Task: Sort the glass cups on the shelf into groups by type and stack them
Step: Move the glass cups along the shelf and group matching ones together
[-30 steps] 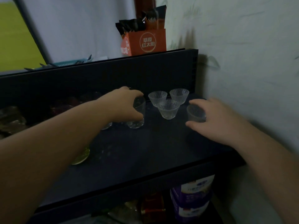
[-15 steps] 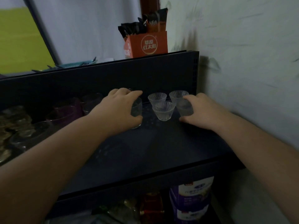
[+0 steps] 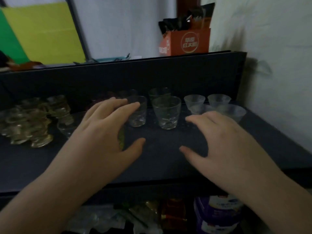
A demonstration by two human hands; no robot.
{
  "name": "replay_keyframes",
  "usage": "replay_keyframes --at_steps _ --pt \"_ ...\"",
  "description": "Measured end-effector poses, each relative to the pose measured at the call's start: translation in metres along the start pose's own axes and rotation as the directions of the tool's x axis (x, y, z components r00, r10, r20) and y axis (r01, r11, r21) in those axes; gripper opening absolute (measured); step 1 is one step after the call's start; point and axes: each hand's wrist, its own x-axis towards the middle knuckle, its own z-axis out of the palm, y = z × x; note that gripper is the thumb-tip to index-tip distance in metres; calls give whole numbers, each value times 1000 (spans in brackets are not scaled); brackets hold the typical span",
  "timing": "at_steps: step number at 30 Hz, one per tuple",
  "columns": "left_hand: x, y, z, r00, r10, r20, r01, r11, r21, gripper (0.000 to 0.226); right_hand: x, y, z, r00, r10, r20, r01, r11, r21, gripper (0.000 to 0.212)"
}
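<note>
The left hand (image 3: 108, 130) hovers palm-down over the dark shelf (image 3: 160, 157), its fingers (image 3: 118, 105) spread and empty, the fingertips just beside a clear straight-sided tumbler (image 3: 137, 111); whether they touch the glass cannot be told. The right hand (image 3: 219, 141) is likewise open with its fingers (image 3: 199, 119) splayed, gripping nothing, the tips near the group of small ribbed flared cups (image 3: 194, 103) at the far right of the shelf. Between the two hands stands a second clear tumbler (image 3: 166, 113), with another of the same kind (image 3: 159, 93) behind it. On the left of the shelf sits a cluster of amber-tinted glasses (image 3: 30, 119), some stacked. On the top ledge, far right, stands an orange box (image 3: 185, 42) of sachets. Below the shelf, near right, is a purple-and-white tub (image 3: 217, 215).
</note>
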Motion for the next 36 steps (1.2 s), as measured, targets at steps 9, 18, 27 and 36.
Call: replay_keyframes --at_steps 9,18,27,36 --pt "-47 -103 -40 983 -180 -23 181 969 166 81 45 -130 38 979 -205 23 203 977 65 59" --pt "-87 -250 -77 980 -180 -89 182 983 14 72 96 -255 75 981 -193 -9 193 981 4 59" --pt "-74 -377 -86 977 -198 -79 169 946 -278 60 156 -330 110 994 -110 -1 110 993 -45 56" --pt "40 -441 -65 928 -296 226 361 865 -349 63 279 -344 138 960 -30 278 83 980 -180 68"
